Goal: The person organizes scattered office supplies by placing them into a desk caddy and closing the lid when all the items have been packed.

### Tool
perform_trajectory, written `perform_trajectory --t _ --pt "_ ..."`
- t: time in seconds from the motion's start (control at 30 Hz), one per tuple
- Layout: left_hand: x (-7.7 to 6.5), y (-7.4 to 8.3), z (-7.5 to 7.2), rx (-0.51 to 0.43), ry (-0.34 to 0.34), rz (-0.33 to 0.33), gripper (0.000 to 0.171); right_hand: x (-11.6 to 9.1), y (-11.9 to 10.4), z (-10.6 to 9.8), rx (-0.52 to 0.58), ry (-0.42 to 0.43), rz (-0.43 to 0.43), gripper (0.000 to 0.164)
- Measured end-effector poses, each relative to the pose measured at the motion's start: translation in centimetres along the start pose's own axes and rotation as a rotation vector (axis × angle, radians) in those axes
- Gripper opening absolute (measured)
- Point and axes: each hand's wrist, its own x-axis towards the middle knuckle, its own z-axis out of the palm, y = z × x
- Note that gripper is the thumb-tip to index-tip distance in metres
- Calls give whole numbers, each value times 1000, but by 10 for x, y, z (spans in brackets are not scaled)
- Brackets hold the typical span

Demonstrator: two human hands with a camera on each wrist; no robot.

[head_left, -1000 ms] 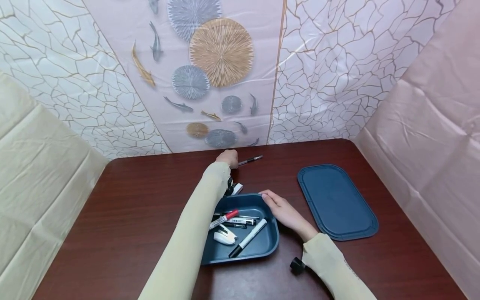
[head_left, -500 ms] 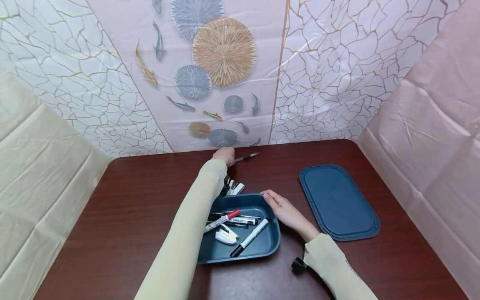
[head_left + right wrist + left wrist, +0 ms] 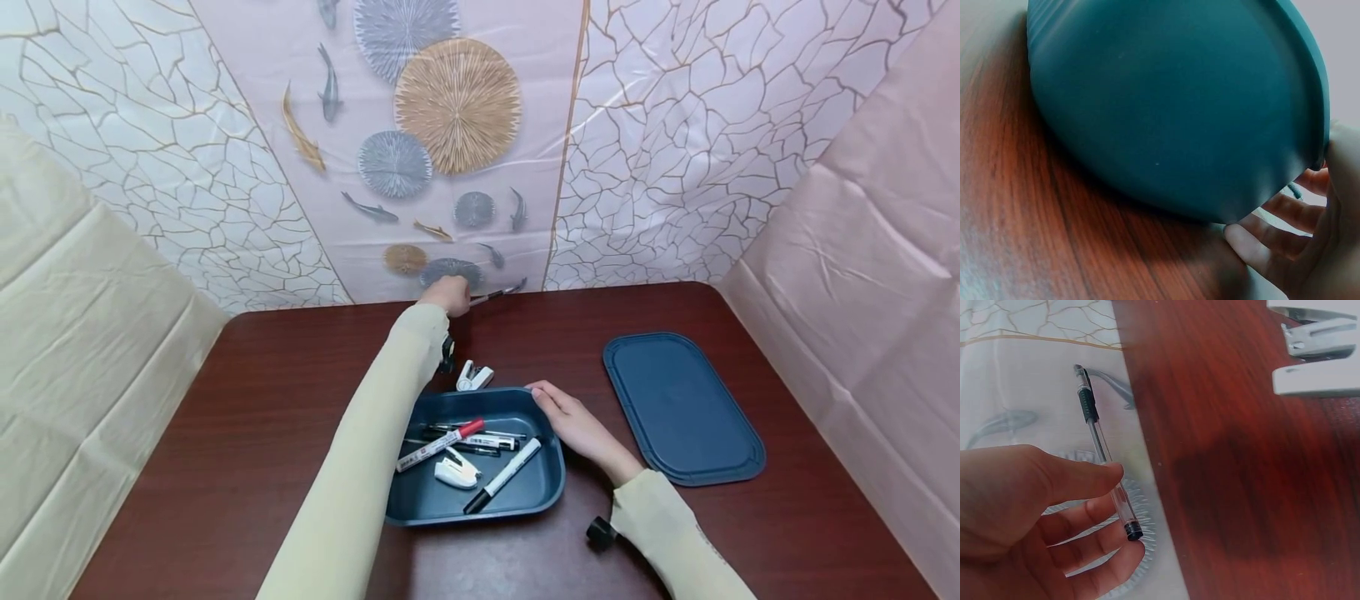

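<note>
The left hand point(image 3: 447, 296) has moved up toward the wall point(image 3: 637, 167) since a second ago, and the pen point(image 3: 1099, 437) has gone with it; the right hand point(image 3: 573, 421) and the box point(image 3: 536, 487) sit in much the same spot. The left hand pinches the pen near its black back end, thumb on the clear tube and fingers behind. The black grip end sticks out past the hand – it seems held this way so the pen stays steady and clear of the table point(image 3: 225, 417).

The right hand grips the box at its far right corner, most likely to stop it from sliding. The box lies flat on the table.

Behind the box, just beside its rim, is a white stapler point(image 3: 474, 377) with its two arms spread. It lies between the box and the left hand, so it is a bit in the way. Inside the box are a red marker point(image 3: 441, 446), a black marker point(image 3: 504, 475), some pens point(image 3: 483, 443) and a small white thing point(image 3: 456, 472) – maybe another stapler. The left sleeve point(image 3: 352, 467) crosses over the box's left side and hides part of it. The blue lid point(image 3: 684, 408) lies off to the right, well apart from both hands.
</note>
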Motion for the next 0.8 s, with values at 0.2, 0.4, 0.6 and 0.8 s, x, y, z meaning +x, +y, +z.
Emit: perform_trajectory --t 0.2,0.4,0.6,0.8 --pt "-4 4 -11 41 77 44 14 1 -1 0 5 -2 -1 45" --pt "-9 8 -23 42 102 80 11 0 -1 -1 -3 -4 -4 45" --pt "-15 11 -33 52 152 103 9 -1 -1 -2 9 -6 -6 46" --pt "-22 10 -45 36 156 128 10 0 0 -1 9 -10 -8 47"
